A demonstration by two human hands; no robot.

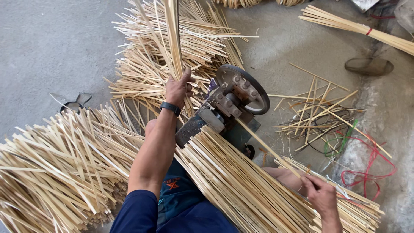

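Note:
My left hand is raised and shut on a few long pale bamboo strips that stand nearly upright above the far pile. A black band sits on that wrist. My right hand rests at the lower right, pinching one thin strip that runs up toward a small metal machine with a round flywheel. A thick bundle of strips lies across my lap between the hands, one end against the machine.
Heaps of cut strips lie at the left and beyond the machine. Loose offcuts and red and green cords are on the concrete at right. A tied bundle and a sandal lie farther off.

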